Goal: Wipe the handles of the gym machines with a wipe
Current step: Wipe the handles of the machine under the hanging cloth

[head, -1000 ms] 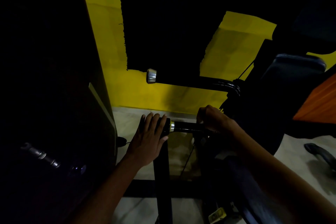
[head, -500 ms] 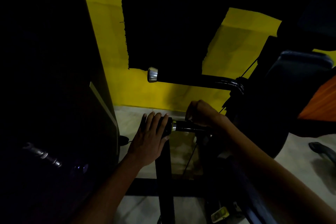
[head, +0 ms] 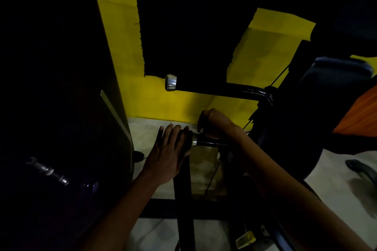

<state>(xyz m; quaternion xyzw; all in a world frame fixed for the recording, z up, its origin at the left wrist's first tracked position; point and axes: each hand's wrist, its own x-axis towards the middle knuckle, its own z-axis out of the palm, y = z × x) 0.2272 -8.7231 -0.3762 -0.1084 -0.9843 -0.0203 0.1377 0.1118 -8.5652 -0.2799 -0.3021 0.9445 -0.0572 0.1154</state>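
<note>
Both forearms bare, no sleeves visible.

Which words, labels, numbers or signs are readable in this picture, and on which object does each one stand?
No text is readable.
Yellow tag low on the machine frame near the floor: it carries dark marks, too small and dim to read.
The lower handle shows no lettering.
</note>
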